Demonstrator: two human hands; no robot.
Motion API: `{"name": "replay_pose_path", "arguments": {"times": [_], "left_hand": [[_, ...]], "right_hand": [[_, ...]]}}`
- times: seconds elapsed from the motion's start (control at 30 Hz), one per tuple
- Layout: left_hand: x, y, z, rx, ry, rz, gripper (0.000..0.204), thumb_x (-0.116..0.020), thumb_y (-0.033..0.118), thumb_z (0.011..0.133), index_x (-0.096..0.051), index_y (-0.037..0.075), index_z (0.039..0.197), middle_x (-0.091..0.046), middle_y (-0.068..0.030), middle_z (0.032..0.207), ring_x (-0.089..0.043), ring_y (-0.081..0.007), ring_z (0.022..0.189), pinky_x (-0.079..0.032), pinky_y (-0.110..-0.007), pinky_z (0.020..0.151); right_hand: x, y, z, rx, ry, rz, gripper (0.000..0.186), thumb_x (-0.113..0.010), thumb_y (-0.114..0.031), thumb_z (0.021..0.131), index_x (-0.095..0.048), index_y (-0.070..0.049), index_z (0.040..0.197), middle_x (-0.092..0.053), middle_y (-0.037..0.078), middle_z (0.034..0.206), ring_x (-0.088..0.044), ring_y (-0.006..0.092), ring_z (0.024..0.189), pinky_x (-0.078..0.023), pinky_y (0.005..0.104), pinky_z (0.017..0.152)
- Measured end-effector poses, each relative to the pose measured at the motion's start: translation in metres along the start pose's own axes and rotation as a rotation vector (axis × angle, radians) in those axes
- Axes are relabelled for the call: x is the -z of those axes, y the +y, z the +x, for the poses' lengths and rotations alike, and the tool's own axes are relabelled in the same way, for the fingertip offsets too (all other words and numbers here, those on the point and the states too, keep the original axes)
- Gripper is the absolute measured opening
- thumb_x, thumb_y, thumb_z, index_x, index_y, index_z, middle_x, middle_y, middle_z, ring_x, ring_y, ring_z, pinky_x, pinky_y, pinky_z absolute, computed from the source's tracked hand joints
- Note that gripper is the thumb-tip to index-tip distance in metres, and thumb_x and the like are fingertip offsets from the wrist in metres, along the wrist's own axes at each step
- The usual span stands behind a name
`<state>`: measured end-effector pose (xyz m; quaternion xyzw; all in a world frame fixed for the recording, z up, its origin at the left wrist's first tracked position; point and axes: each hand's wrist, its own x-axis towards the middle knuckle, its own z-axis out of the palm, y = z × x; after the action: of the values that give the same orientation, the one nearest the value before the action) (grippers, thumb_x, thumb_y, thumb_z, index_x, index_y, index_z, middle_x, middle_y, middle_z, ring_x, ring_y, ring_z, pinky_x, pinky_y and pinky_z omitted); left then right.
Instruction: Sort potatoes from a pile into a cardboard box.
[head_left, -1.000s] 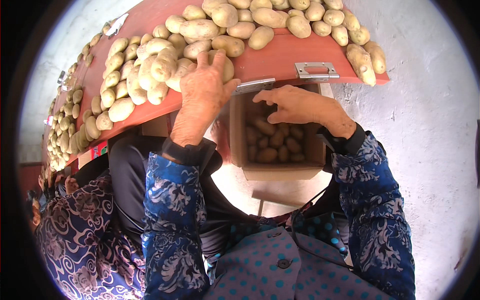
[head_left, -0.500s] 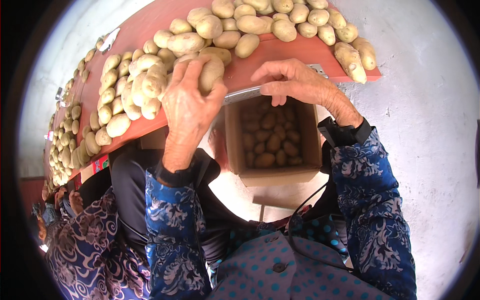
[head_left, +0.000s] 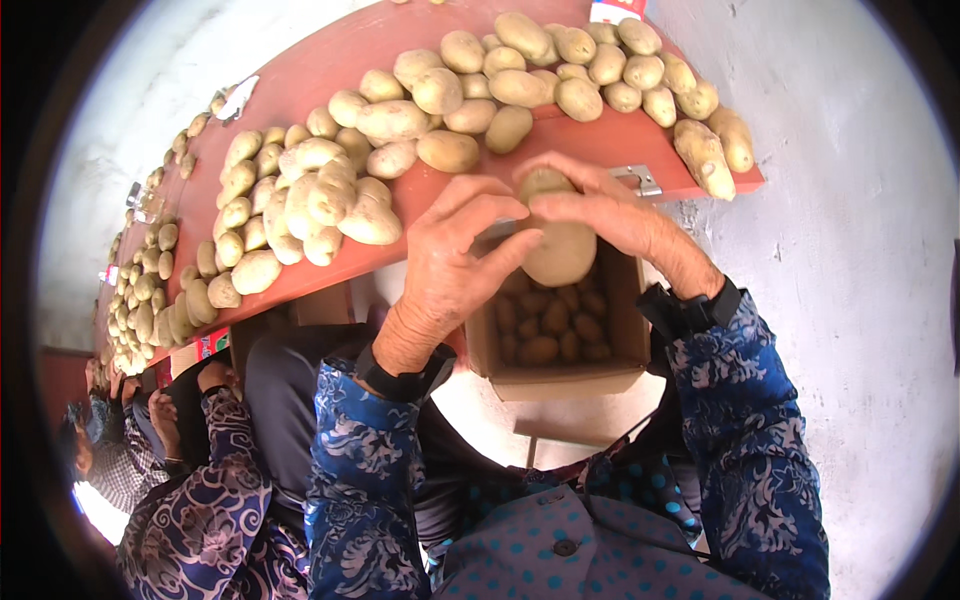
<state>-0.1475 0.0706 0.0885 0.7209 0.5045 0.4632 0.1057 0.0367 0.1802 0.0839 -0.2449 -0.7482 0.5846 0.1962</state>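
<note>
A large potato is between my two hands over an open cardboard box. My left hand curls against its left side, with the thumb across it. My right hand grips its upper part from the right, fingers over the top. Inside the box lie several potatoes, in shadow. Just beyond my hands is the red tabletop, covered in places with piles of potatoes, and a metal hinge is fixed at its front edge.
At the left, co-workers sit along the table, their hands near its edge. A white wall stands to the right. A small white item lies far back on the tabletop. A red-and-white package is at the back.
My left hand lifts the large potato off the pile and moves it right, over the box. My right hand, earlier apart with fingers half curled, now grips it too.
</note>
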Motion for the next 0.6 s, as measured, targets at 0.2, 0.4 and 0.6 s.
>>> {"name": "replay_pose_path", "arguments": {"times": [0.2, 0.4, 0.6], "left_hand": [[0.004, -0.005, 0.001, -0.048, 0.004, 0.082, 0.009, -0.07, 0.004, 0.084, -0.068, 0.004, 0.092, -0.067, -0.0099, 0.084, -0.066, -0.026, 0.076, -0.053, -0.034, 0.064], [0.018, -0.009, 0.0, -0.077, 0.137, 0.333, 0.008, -0.07, 0.005, 0.08, -0.068, 0.005, 0.088, -0.067, -0.0074, 0.08, -0.066, -0.0302, 0.078, -0.052, -0.038, 0.071], [0.058, -0.032, 0.002, 0.093, 0.433, 0.749, 0.036, -0.074, 0.011, 0.076, -0.066, 0.01, 0.111, -0.061, -0.0136, 0.11, -0.057, -0.0347, 0.104, -0.045, -0.044, 0.088]], "right_hand": [[-0.017, -0.001, -0.015, -0.13, -0.426, -0.367, 0.05, -0.069, -0.04, 0.08, -0.059, -0.007, 0.115, -0.068, 0.019, 0.098, -0.067, 0.0297, 0.095, -0.051, 0.0397, 0.085], [-0.033, 0.031, -0.02, -0.127, -0.386, -0.785, 0.053, -0.066, -0.033, 0.085, -0.053, -0.01, 0.13, -0.065, 0.022, 0.104, -0.066, 0.041, 0.09, -0.052, 0.0476, 0.081], [-0.042, 0.051, -0.013, 0.001, -0.172, -0.989, 0.048, -0.064, -0.016, 0.085, -0.052, -0.007, 0.131, -0.062, 0.02, 0.112, -0.063, 0.0419, 0.098, -0.052, 0.0491, 0.086]]}}
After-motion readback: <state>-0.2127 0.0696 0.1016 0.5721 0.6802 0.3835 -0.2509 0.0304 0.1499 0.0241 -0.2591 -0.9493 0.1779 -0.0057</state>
